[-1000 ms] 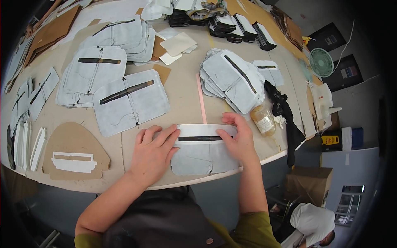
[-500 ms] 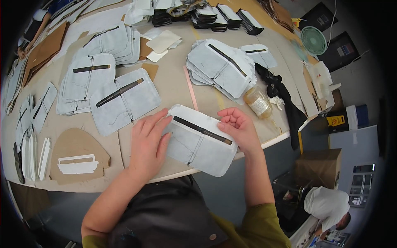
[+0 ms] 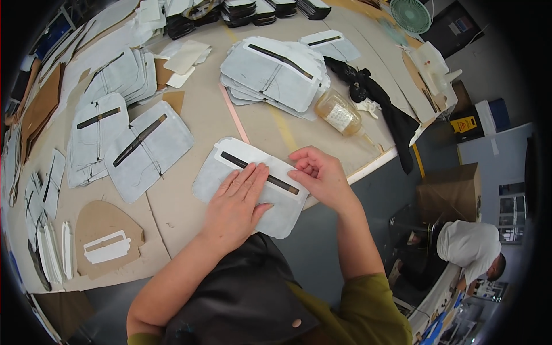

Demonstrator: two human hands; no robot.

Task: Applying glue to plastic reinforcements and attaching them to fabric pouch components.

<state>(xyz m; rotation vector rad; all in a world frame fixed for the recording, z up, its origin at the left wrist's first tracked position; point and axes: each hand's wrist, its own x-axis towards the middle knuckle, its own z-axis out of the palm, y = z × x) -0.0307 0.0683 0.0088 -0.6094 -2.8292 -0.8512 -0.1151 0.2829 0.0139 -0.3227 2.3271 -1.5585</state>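
Observation:
In front of me a pale grey panel [image 3: 208,179] with rounded corners lies at the table's near edge, one corner reaching past it. A white band [image 3: 261,158] runs along its upper side, framing a dark zipper-like strip [image 3: 232,160]. My left hand [image 3: 234,201] rests flat on the panel, fingers outstretched over the middle of the strip and hiding part of it. My right hand [image 3: 321,177] has its fingers curled, thumb and forefinger pinching the panel's upper right edge. Farther off is a stack of similar panels [image 3: 253,69].
More panels [image 3: 152,149] lie in piles on the left, near a brown card template [image 3: 109,221] and white strips [image 3: 53,253]. A bottle of amber liquid [image 3: 339,112] lies right of the stack, beside black cloth [image 3: 397,115]. A person in white [image 3: 468,244] works at far right.
My left hand has moved from the panel's left edge onto its middle and flattened there. The right hand keeps its pinch. The whole view has shifted, with the table turned slightly.

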